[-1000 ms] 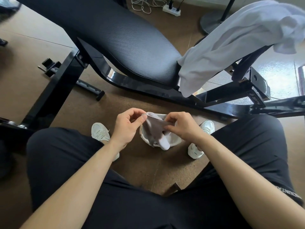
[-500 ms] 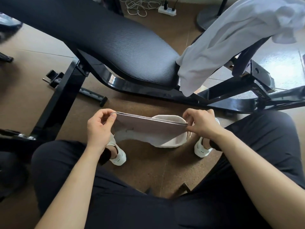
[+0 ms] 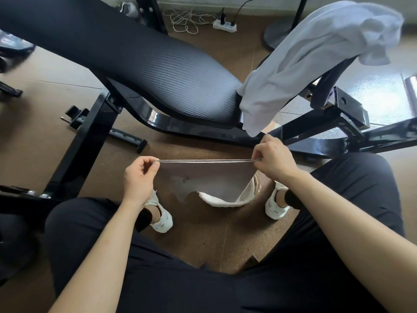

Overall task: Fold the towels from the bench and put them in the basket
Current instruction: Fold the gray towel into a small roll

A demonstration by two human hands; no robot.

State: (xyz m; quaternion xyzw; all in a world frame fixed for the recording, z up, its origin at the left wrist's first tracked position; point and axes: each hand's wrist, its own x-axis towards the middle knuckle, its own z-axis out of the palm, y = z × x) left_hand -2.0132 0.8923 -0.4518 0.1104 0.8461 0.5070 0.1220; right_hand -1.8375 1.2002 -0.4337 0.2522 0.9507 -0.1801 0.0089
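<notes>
A small grey-beige towel (image 3: 207,177) hangs doubled over, stretched flat between my hands. My left hand (image 3: 138,177) pinches its top left corner and my right hand (image 3: 274,158) pinches its top right corner. The towel hangs over a small white woven basket (image 3: 228,201) on the floor between my feet, hiding most of it. A larger white towel (image 3: 311,62) drapes over the right end of the black weight bench (image 3: 140,64), above and behind my right hand.
The bench's black steel frame (image 3: 85,141) crosses the floor ahead of my hands. My white shoes (image 3: 161,219) flank the basket. A power strip with cables (image 3: 224,24) and a fan base (image 3: 278,35) lie beyond the bench.
My hands have spread apart, pulling the bunched towel out into a flat, taut doubled sheet, and have risen slightly above the basket.
</notes>
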